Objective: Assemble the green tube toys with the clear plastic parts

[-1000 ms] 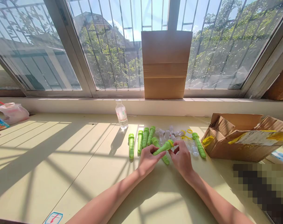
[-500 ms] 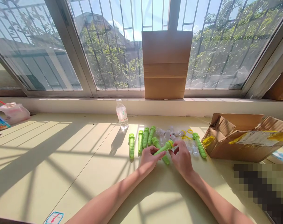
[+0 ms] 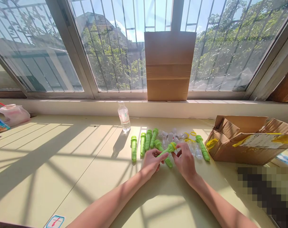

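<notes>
In the head view, my left hand (image 3: 152,162) has its thumb and fingers closed round the body of a green ribbed plastic tube (image 3: 167,150), above the pale yellow table (image 3: 87,177). My right hand (image 3: 186,161) pinches its yellow-ringed end, fingers curled. Another green tube (image 3: 168,162) lies beneath; clear plastic pieces (image 3: 169,136) lie just beyond.

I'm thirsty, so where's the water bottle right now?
In the head view, the water bottle stands left of centre near the windowsill, just behind the leftmost green tube.
</notes>
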`<act>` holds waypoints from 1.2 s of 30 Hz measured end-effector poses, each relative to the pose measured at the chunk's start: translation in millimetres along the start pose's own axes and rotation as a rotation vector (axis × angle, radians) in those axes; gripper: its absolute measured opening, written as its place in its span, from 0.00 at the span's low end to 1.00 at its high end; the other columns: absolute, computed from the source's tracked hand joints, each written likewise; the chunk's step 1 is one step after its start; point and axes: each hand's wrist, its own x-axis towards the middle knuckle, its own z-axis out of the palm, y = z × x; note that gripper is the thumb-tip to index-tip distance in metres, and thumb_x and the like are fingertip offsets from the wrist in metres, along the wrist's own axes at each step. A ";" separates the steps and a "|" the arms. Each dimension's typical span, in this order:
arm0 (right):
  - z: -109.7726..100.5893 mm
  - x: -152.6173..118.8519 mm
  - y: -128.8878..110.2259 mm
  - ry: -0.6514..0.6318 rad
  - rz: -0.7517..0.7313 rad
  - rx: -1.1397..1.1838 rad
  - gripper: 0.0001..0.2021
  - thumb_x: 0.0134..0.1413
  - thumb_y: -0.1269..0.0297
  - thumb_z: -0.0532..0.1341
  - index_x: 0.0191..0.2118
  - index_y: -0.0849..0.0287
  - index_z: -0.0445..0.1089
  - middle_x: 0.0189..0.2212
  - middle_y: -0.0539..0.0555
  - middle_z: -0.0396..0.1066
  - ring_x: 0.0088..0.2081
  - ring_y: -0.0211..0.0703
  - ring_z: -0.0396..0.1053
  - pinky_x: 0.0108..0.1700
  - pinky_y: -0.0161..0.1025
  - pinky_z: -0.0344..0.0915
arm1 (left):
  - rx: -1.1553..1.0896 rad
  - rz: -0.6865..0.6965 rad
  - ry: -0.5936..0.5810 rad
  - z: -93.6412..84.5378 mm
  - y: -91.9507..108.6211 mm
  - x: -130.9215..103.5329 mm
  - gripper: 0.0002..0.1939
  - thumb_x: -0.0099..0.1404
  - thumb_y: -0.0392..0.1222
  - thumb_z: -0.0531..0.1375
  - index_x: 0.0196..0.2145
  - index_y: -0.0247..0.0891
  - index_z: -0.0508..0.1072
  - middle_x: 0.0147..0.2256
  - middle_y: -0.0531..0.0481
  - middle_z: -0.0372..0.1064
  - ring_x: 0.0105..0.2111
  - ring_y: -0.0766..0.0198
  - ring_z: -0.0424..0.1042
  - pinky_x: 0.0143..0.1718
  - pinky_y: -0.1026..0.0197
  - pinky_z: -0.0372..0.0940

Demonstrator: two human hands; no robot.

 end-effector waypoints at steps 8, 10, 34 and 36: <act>3.1 0.9 9.4 0.006 0.001 -0.086 0.06 0.53 0.60 0.57 0.34 0.54 0.60 0.28 0.48 0.66 0.22 0.38 0.61 0.24 0.35 0.56 | 0.335 0.162 0.042 -3.4 -5.6 4.4 0.18 0.60 0.58 0.61 0.27 0.39 0.73 0.24 0.51 0.71 0.19 0.66 0.64 0.21 0.62 0.57; 3.3 1.5 9.8 0.020 -0.014 -0.089 0.05 0.53 0.61 0.57 0.33 0.54 0.61 0.28 0.48 0.66 0.22 0.38 0.61 0.25 0.35 0.56 | 0.509 0.316 0.108 -4.7 -11.3 6.5 0.15 0.60 0.55 0.63 0.30 0.40 0.75 0.27 0.50 0.72 0.26 0.61 0.69 0.27 0.60 0.61; 1.3 1.4 6.1 -0.036 0.025 -0.061 0.05 0.53 0.63 0.56 0.36 0.54 0.61 0.28 0.48 0.67 0.22 0.38 0.62 0.25 0.36 0.57 | 0.584 0.462 0.120 -7.7 -10.4 -2.2 0.14 0.66 0.54 0.57 0.39 0.43 0.77 0.24 0.50 0.71 0.23 0.62 0.67 0.27 0.62 0.57; 1.3 1.1 6.2 -0.029 0.021 -0.068 0.04 0.52 0.64 0.55 0.36 0.54 0.61 0.28 0.47 0.67 0.22 0.38 0.62 0.25 0.36 0.57 | 0.548 0.408 0.103 -6.7 -8.1 -3.0 0.15 0.65 0.54 0.57 0.38 0.42 0.77 0.25 0.51 0.72 0.23 0.63 0.67 0.27 0.62 0.57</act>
